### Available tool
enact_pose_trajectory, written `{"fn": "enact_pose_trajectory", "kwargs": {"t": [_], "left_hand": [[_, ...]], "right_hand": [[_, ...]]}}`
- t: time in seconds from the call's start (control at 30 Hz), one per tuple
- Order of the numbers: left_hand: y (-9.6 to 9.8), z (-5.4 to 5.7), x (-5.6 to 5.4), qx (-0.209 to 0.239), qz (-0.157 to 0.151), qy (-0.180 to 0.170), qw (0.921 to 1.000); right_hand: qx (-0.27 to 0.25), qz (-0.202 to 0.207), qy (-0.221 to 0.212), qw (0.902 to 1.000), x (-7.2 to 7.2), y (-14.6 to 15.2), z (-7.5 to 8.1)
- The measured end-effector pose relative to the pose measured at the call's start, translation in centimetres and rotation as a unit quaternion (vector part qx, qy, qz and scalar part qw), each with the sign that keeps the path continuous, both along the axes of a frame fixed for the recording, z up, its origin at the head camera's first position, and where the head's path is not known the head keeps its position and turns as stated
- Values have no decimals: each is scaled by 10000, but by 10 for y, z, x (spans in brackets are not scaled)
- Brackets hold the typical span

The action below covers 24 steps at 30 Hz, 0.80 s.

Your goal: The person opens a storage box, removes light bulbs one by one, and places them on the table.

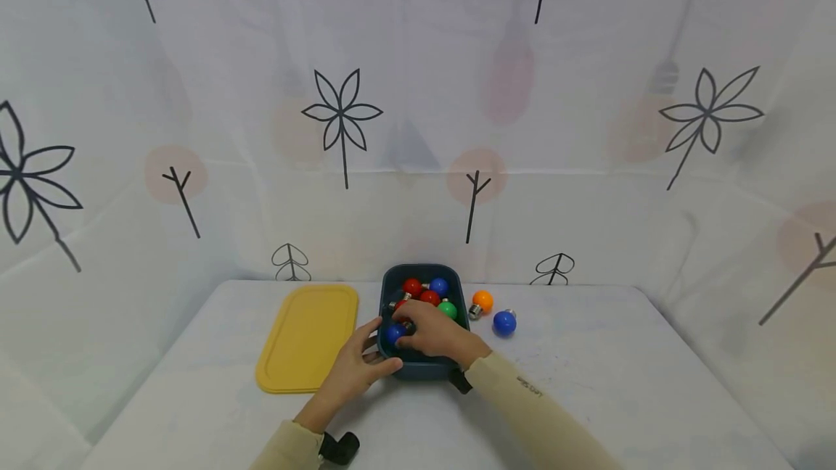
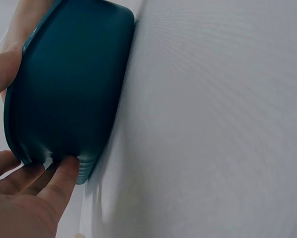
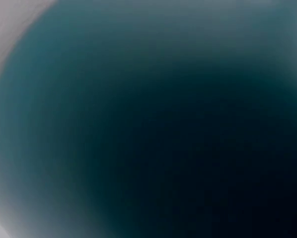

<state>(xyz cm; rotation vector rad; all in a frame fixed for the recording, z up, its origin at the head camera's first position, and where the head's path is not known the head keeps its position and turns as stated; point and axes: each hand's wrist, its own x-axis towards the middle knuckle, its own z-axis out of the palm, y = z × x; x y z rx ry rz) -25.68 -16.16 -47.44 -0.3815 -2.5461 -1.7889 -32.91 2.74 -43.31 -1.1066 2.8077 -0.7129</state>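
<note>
A dark teal bin (image 1: 423, 371) holds several round light bulbs: red bulbs (image 1: 412, 286), a blue bulb (image 1: 439, 286) at the back and a green bulb (image 1: 447, 309). My right hand (image 1: 434, 328) reaches into the bin from the right and pinches another blue bulb (image 1: 395, 333) near the front left corner. My left hand (image 1: 353, 368) holds the bin's front left corner, thumb at the front and fingers along the left side. In the left wrist view that hand's fingers (image 2: 64, 181) press the bin wall (image 2: 74, 84). Only blurred bin wall (image 3: 44, 99) fills the right wrist view.
A yellow tray (image 1: 307, 339) lies on the white table (image 1: 588, 383) left of the bin. To the bin's right are an orange bulb (image 1: 482, 301) and a blue bulb (image 1: 504, 323). A white patterned cloth (image 1: 418, 223) hangs behind the table.
</note>
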Motion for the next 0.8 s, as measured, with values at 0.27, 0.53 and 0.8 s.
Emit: {"fn": "enact_pose_trajectory", "kwargs": {"t": [0.27,0.53,0.8], "left_hand": [[0,0,0,-25,-55,-50,10000],[1,2,0,-1,-35,-53,10000],[0,1,-1,15,-21,-57,10000]], "right_hand": [[123,-3,33,9999,-3,-3,-7],[284,39,31,9996,-5,0,-6],[316,56,75,9995,-6,4,-5]]}}
